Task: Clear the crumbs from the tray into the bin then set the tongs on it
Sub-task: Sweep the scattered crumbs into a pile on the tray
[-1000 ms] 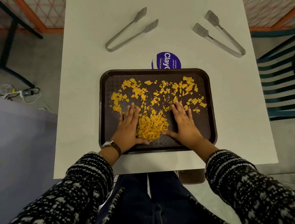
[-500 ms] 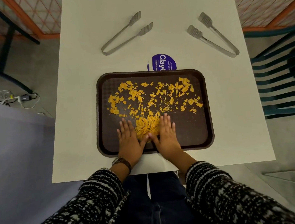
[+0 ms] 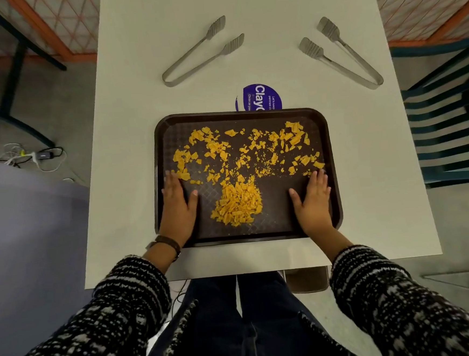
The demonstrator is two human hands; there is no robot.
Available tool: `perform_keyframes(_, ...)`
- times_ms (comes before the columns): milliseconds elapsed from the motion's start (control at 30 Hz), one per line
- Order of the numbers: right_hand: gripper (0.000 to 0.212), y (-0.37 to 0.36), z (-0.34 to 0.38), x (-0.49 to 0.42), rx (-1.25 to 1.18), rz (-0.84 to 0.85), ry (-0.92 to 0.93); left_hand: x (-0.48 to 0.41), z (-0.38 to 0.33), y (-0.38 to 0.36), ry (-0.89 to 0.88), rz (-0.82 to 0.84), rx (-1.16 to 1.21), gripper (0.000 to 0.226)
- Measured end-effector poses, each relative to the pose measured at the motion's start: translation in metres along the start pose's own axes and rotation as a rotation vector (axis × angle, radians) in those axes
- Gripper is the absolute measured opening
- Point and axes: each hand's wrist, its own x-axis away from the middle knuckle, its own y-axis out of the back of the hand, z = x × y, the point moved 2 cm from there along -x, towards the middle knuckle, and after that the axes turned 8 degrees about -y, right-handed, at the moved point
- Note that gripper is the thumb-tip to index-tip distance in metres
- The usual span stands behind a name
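Both hands lie flat with palms down and fingers spread, so neither grip closes on anything: the left hand rests on the floor of the tray near its left rim, and the right hand rests near the right rim, thumbs pointing inward. Between them, toward the near edge of the dark brown tray, sits a gathered heap of orange crumbs, while looser crumbs are scattered in a wide band across the far half of the tray. A dark watch band circles the left wrist, and both arms wear black-and-white knitted sleeves. The tray lies on a square white surface, close to its near edge. Partly tucked under the tray's far rim is a round purple sticker with white lettering. Farther back on the surface lie two metal tongs, well apart from the tray and from each other: the left tongs with its tips toward the far right, and the right tongs with its tips toward the far left. Beyond the surface, grey floor shows on the left with a tangle of cables and a power adapter, dark furniture legs stand at the upper left, orange-framed mesh panels line the far side, and a dark slatted chair stands on the right.
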Motion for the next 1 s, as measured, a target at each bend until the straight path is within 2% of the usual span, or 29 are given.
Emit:
perform_keyframes(167,0.077,-0.016,0.037,0.006,0.003,0.097,0.143,-0.021,0.006,-0.004,-0.019,0.032,-0.118,0.071)
perform_keyframes(267,0.077,-0.026,0.056,0.027,-0.045,0.224,0.311,-0.022,-0.003,-0.015,-0.039,0.049,-0.17,0.071)
perform_keyframes(367,0.074,-0.029,0.063,0.041,-0.162,0.354,0.38,-0.012,-0.017,-0.034,-0.107,0.123,-0.132,0.071)
perform_keyframes(467,0.072,-0.023,0.06,0.039,-0.166,0.249,0.431,0.002,-0.031,-0.049,-0.17,0.229,-0.053,0.069)
perform_keyframes(533,0.07,-0.014,0.049,0.027,-0.133,0.106,0.345,0.009,-0.037,-0.05,-0.173,0.263,0.015,0.066)
perform_keyframes(633,0.072,-0.001,0.019,0.004,0.026,-0.047,0.115,0.01,-0.032,-0.039,-0.163,0.19,0.061,0.066)
perform_keyframes(733,0.077,-0.003,0.006,-0.002,0.135,-0.026,-0.028,0.0,-0.009,-0.022,-0.093,0.051,-0.05,0.067)
perform_keyframes(833,0.08,-0.017,0.021,0.007,0.187,0.011,0.01,-0.011,0.008,-0.01,-0.02,-0.004,-0.158,0.069)
perform_keyframes(1000,0.084,-0.04,0.059,0.028,0.105,0.187,0.299,-0.023,0.01,-0.014,-0.015,0.043,-0.288,0.071)
